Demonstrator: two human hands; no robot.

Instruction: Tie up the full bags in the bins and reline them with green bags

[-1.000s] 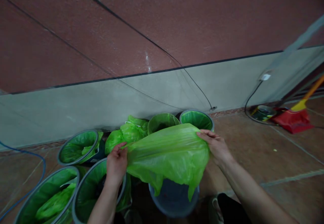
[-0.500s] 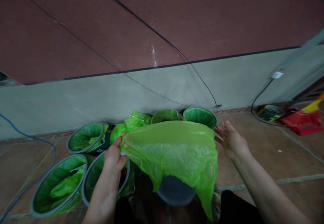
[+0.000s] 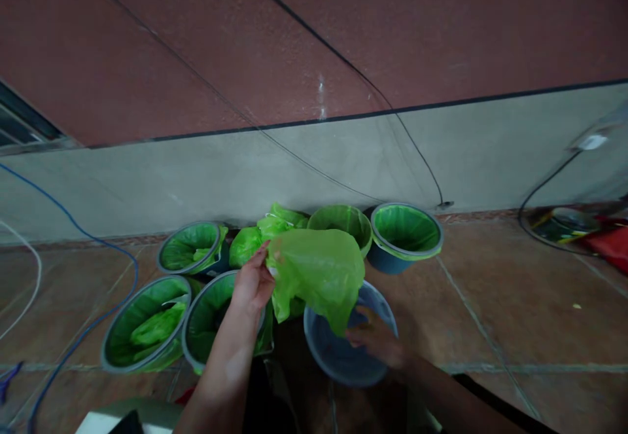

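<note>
A light green plastic bag (image 3: 318,267) hangs in the air, gathered at its left end. My left hand (image 3: 256,280) is closed on that end. Beneath the bag stands a grey-blue bin (image 3: 350,365) with no liner visible at its rim. My right hand (image 3: 375,339) is over this bin, close to the bag's lower corner. Its fingers look bent, but blur and shadow hide whether they grip the plastic.
Green-lined bins stand around: one at right (image 3: 407,254), a green one behind (image 3: 343,221), and several at left (image 3: 144,323). Knotted green bags (image 3: 248,244) lie by the wall. A blue hose (image 3: 91,224) crosses the left floor. A red object (image 3: 615,244) is far right.
The bag was stretched wide and puffed out; now it is smaller and droops. My right hand, open beside the bag before, has moved left and down over the bin. The view has shifted left.
</note>
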